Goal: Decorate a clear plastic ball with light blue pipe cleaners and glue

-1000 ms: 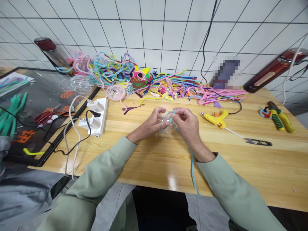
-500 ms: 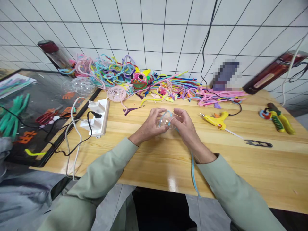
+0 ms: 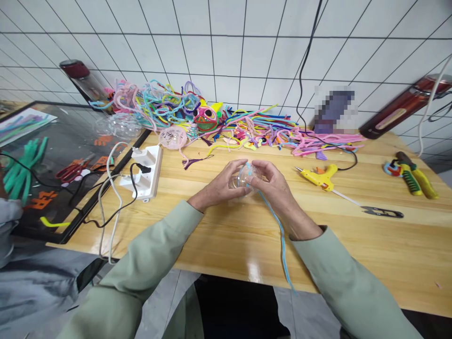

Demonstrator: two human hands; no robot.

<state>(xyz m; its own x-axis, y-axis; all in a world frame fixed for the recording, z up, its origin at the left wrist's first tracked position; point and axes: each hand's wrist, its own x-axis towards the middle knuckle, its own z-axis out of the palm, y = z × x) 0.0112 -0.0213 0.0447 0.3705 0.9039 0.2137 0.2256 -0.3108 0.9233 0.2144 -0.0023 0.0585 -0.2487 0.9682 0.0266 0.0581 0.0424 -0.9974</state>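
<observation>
Between my two hands, just above the wooden table, is a clear plastic ball (image 3: 236, 181). A light blue pipe cleaner (image 3: 283, 245) runs around it, and its long tail hangs past my right wrist to the table's front edge. My left hand (image 3: 229, 182) curves around the ball's left side, thumb below and fingers on top. On the other side, my right hand (image 3: 271, 181) grips the ball with its thumb pressing the blue strand against the surface. Part of the ball is hidden behind the fingers.
A yellow glue gun (image 3: 319, 178) and thread snips (image 3: 383, 212) lie to the right, with pliers (image 3: 416, 175) beyond. On the left stands a white power strip (image 3: 152, 174) with looping cables. Colourful pipe cleaners (image 3: 169, 104) heap along the wall. A co-worker's sleeve (image 3: 10, 221) shows far left.
The blue tail now shows more of its length beside my right wrist. Both hands keep their hold on the ball, with small finger shifts; the whole view has moved slightly.
</observation>
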